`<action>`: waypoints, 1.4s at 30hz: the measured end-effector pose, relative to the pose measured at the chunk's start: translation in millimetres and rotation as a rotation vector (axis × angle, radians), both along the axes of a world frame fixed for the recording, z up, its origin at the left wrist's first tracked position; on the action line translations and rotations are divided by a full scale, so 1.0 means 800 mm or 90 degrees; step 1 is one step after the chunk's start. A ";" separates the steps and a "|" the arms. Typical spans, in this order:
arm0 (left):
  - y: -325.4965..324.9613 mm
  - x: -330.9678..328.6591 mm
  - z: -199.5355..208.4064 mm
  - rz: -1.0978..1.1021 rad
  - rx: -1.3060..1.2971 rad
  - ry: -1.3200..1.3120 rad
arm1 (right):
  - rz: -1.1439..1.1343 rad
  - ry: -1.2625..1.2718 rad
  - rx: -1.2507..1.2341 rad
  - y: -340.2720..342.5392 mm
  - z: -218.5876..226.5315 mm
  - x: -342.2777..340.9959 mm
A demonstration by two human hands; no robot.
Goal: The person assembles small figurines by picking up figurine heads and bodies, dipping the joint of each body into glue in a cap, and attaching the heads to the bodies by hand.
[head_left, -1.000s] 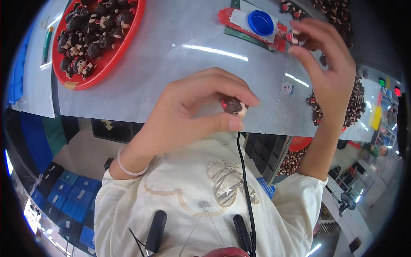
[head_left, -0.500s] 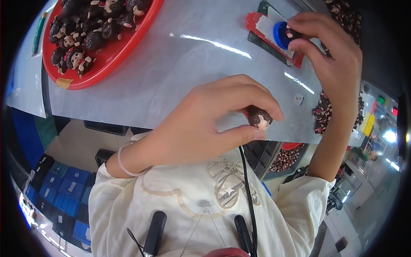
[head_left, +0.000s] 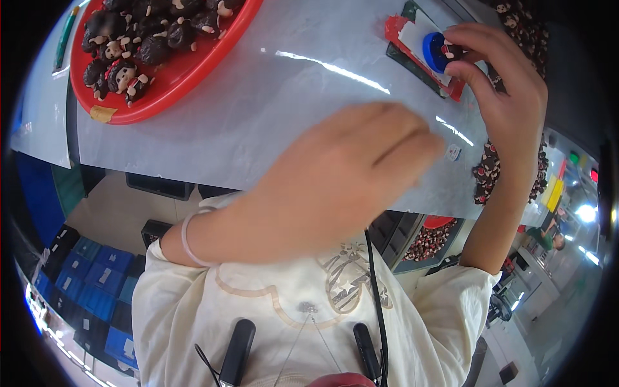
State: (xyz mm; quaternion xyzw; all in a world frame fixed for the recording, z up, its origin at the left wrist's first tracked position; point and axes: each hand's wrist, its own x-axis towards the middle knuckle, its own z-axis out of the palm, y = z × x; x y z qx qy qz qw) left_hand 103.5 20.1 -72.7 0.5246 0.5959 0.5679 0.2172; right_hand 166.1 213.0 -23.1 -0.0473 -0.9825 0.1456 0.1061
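Observation:
In the middle, over the table's near edge, my left hand (head_left: 351, 174) is turned back-up and smeared by motion. Its fingers are curled closed; the brown-haired doll head it held a moment earlier is hidden beneath them. At the upper right, my right hand (head_left: 509, 77) pinches a small dark doll body (head_left: 452, 51) with red and pale parts between thumb and fingers. That body is at the mouth of a blue round cap (head_left: 436, 51), which sits on a white pad (head_left: 416, 40) with red and dark green edges.
A red basin (head_left: 187, 87) of assembled dolls (head_left: 126, 79) stands at the upper left. Small doll parts (head_left: 487, 171) are heaped by my right forearm, with another pile (head_left: 516, 22) at the far right. A green pen (head_left: 66, 37) lies far left. Blue boxes (head_left: 103, 277) are stacked below the table.
My left hand has rolled over, its back now up, hiding the doll head. My right hand keeps its pinch on the doll body at the blue cap. The whole view has shifted slightly.

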 end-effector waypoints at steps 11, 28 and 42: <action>0.025 -0.003 -0.013 0.151 -0.019 0.316 | 0.062 -0.022 0.055 0.002 0.007 0.002; 0.027 -0.001 -0.020 0.173 -0.032 0.317 | 0.017 -0.031 0.035 0.003 0.007 0.008; 0.039 0.010 -0.023 0.198 0.029 0.474 | 0.023 -0.001 0.011 0.006 0.003 0.009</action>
